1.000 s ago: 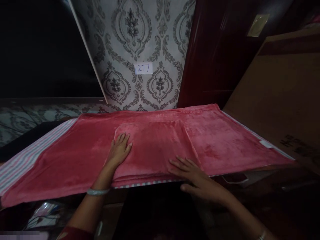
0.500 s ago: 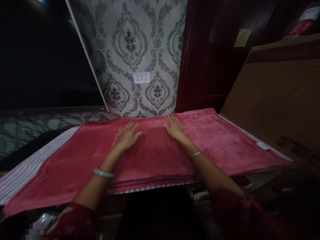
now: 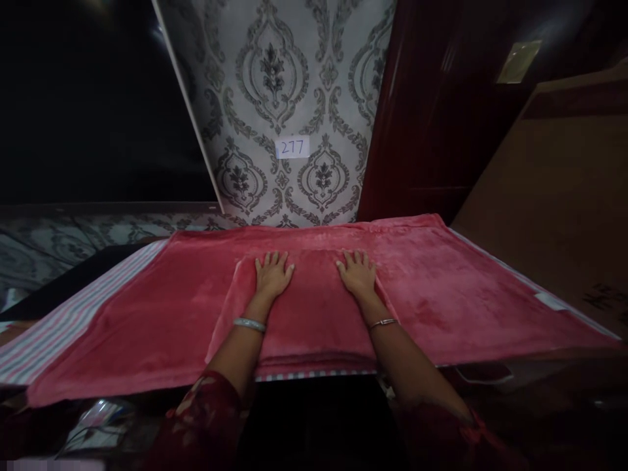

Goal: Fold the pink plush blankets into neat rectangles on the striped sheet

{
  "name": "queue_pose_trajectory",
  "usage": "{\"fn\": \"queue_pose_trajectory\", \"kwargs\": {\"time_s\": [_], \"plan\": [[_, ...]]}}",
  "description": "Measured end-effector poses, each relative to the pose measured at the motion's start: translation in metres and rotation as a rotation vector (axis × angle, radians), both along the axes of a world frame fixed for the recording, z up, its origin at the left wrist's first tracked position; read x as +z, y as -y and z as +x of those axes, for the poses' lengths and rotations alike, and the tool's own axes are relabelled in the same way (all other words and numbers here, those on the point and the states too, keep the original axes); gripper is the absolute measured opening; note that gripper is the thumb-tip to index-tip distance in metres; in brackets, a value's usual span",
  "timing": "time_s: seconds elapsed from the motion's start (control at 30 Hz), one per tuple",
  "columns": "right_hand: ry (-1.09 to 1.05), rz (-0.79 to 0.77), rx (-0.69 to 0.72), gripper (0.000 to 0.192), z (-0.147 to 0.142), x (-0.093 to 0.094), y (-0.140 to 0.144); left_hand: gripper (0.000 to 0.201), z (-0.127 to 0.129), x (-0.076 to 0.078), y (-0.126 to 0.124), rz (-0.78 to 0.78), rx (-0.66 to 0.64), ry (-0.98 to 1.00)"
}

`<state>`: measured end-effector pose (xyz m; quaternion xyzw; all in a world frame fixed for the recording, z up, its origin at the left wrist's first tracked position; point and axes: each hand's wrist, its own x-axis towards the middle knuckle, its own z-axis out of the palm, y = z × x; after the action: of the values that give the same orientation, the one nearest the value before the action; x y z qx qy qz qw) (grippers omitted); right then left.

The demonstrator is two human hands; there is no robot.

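A folded red plush blanket [image 3: 314, 307] lies in front of me, on top of a larger spread of red plush cloth [image 3: 426, 281]. My left hand [image 3: 273, 275] rests flat on the folded blanket's left part, fingers pointing away from me. On its right part lies my right hand [image 3: 358, 271], palm down with the fingers spread. Neither hand grips anything. The folded piece's near edge shows several layers and a thin checked trim. At the far left, a striped cloth [image 3: 83, 314] shows beside the red spread.
Behind stands a patterned wall with a paper label [image 3: 293, 147] reading 277. A dark screen [image 3: 98, 104] hangs at the left. To the right are a dark red wooden panel [image 3: 432, 118] and a large cardboard box [image 3: 554, 196]. Cables and a packet [image 3: 98, 422] lie below the front edge.
Both hands have slid nearer to me over the blanket and stay flat. My view has shifted slightly left, and the folded blanket's left side edge now shows more clearly.
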<state>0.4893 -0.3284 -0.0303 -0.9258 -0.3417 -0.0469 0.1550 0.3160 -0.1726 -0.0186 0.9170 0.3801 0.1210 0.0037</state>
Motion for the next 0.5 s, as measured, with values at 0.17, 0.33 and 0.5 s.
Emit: {"fn": "queue_pose_trajectory", "kwargs": {"time_s": [0.17,0.33,0.5], "plan": [[0.021,0.000,0.009,0.059,0.000,-0.002,0.001,0.059,-0.003,0.002,0.006,0.038,0.009,0.019],[0.025,-0.022,0.011,0.060,-0.001,-0.004,0.004,0.065,-0.009,0.006,0.008,-0.044,0.069,-0.068],[0.028,-0.032,0.022,0.060,-0.001,-0.003,0.007,0.068,-0.032,0.013,0.015,-0.138,0.029,-0.160]]}}
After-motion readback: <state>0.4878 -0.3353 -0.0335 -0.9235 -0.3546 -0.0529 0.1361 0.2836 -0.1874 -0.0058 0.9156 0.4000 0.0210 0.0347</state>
